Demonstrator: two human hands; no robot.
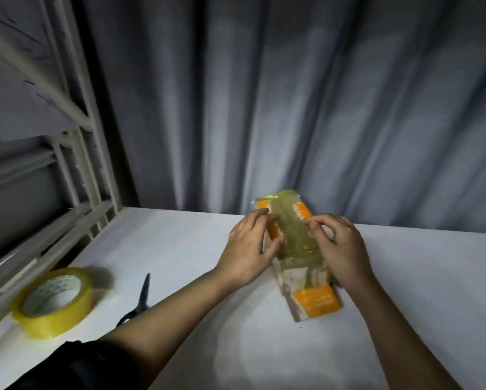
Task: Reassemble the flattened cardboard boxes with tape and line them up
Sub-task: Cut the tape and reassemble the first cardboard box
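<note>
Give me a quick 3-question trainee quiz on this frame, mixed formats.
1. True or false: the tape roll lies to the left of the scissors on the table.
2. Multiple choice: what are both hands touching? A) the tape roll B) the orange-and-white box C) the scissors
3. Fill in: the strip along the top of the box, between the left hand and right hand, is yellowish ____.

Key: 1 true; 2 B; 3 tape.

Glossy tape roll [53, 302]; cardboard box [315, 301].
</note>
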